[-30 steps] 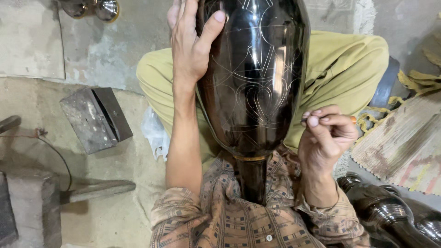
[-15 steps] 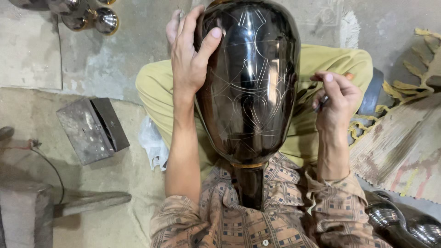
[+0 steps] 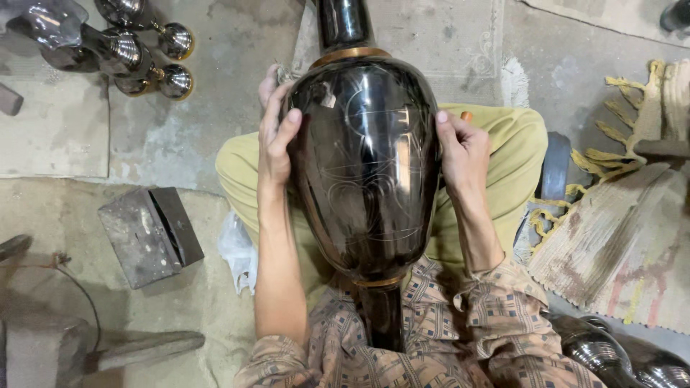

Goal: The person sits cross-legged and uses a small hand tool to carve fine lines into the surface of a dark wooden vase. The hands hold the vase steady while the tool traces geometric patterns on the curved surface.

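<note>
Hands, 2 of them, are pressed flat on the glossy black engraved vase (image 3: 366,165) lying across the person's lap, left hand (image 3: 275,147) and right hand (image 3: 463,154) on opposite flanks, which suits something probably heavy, slippery and easily scratched.

Vase (image 3: 366,162) lies across the lap, neck pointing away, foot end tucked against the shirt (image 3: 431,338). Left hand (image 3: 277,140) is pressed on its left side, right hand (image 3: 463,147) on its right side, so the body sits between both palms. Metal block (image 3: 149,233) is on the floor to the left, well apart from the knee. Small vases (image 3: 136,50) lie far left at the top. Mat (image 3: 618,244) is off to the right, with more metalware (image 3: 611,356) near the right elbow
</note>
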